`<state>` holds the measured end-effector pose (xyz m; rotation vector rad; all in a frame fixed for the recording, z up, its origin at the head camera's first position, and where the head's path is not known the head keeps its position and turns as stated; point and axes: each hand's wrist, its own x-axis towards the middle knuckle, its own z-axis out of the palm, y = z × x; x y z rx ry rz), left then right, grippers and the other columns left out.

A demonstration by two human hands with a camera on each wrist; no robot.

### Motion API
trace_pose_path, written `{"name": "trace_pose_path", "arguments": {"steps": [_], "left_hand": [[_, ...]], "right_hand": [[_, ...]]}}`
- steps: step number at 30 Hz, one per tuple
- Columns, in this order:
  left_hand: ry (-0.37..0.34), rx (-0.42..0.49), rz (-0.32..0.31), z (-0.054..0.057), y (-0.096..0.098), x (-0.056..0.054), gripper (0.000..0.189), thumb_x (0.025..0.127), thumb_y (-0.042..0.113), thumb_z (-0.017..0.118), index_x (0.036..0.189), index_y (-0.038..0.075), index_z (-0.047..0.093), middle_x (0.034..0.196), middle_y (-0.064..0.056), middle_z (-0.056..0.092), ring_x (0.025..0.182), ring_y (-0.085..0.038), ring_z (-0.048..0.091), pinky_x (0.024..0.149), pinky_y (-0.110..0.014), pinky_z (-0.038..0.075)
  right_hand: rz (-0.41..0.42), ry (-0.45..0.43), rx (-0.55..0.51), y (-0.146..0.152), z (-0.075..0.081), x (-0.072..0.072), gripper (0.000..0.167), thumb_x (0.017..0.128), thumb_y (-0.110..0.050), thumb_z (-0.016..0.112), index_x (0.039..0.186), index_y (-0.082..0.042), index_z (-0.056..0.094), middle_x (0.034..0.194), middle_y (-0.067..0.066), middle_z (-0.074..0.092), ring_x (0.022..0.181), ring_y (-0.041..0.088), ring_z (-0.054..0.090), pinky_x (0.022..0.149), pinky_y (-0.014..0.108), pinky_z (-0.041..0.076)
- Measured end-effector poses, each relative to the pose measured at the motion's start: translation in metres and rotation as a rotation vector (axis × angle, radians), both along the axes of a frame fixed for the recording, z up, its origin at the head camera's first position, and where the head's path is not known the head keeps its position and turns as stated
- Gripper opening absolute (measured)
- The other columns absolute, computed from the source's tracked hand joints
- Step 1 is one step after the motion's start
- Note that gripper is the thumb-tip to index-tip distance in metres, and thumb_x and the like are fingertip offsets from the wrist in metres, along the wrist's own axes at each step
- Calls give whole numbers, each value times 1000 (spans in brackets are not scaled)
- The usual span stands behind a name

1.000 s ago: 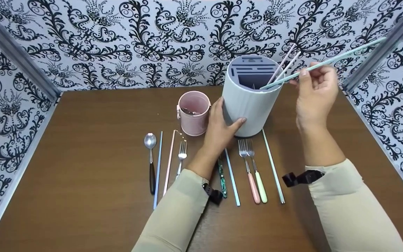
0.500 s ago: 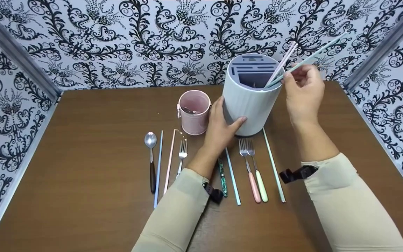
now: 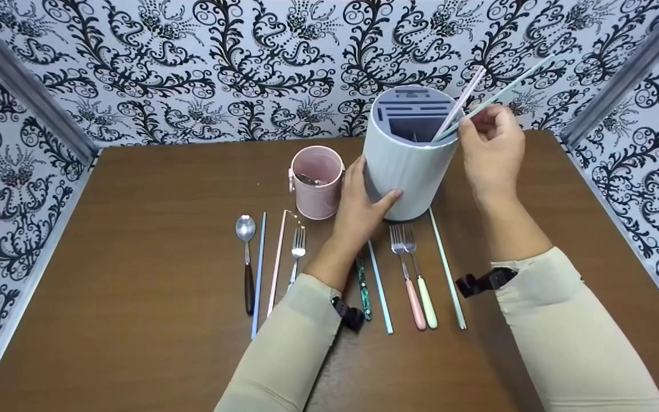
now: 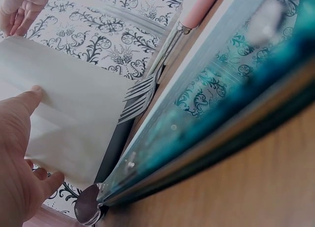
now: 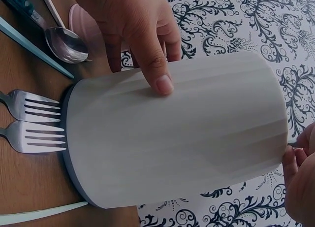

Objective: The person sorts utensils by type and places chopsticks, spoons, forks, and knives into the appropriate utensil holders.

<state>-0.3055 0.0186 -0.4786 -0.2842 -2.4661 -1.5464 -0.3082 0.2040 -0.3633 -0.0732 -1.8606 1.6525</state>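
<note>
A pale grey-white utensil holder (image 3: 412, 171) with a slotted dark top stands near the back of the table. My left hand (image 3: 358, 214) grips its left side, thumb across the front. At its right rim my right hand (image 3: 495, 149) pinches a pale green chopstick (image 3: 521, 80); the chopstick slants up to the right and its lower end is inside the front compartment. Two pale pink chopsticks (image 3: 465, 94) lean in the same compartment beside it. In the right wrist view the left thumb (image 5: 164, 84) lies on the holder's smooth wall (image 5: 197, 133).
Left of the holder is a pink cup (image 3: 318, 200) with metal items inside. In front lie a spoon (image 3: 246, 229), a blue chopstick (image 3: 259, 274), a pink stick (image 3: 276, 263), a fork (image 3: 298, 249), two more forks (image 3: 415, 303) and a green chopstick (image 3: 447, 272). Patterned walls surround the table.
My right hand has moved left and closer to the holder's rim. The green chopstick has slid deeper into the compartment and tilts more steeply. My left hand has stayed on the holder.
</note>
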Motion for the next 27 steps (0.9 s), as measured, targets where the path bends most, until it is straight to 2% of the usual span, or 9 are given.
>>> {"name": "trace_pose_path", "arguments": {"steps": [11,18,27], "left_hand": [[6,-4,-4,1,0,2,96,87,36,84,160,4,31,161,-15,40,151,-27,39,128,-37,30],[12,-7,2,0,0,2,96,87,36,84,160,3,31,161,-16,40,151,-28,39,128,-37,29],[13,2,2,-2,1,1,96,87,37,84,161,5,31,162,-15,40,151,-28,39,128,-38,30]], "right_hand": [[18,46,-60,-1,0,0,17,92,7,67,98,-9,69,92,4,63,84,15,65,80,22,57],[17,48,-73,-1,-1,2,15,91,8,66,105,3,68,94,5,64,85,16,65,82,24,57],[15,54,-91,-1,-1,10,13,92,6,67,103,0,69,96,5,64,87,17,63,84,24,56]]}}
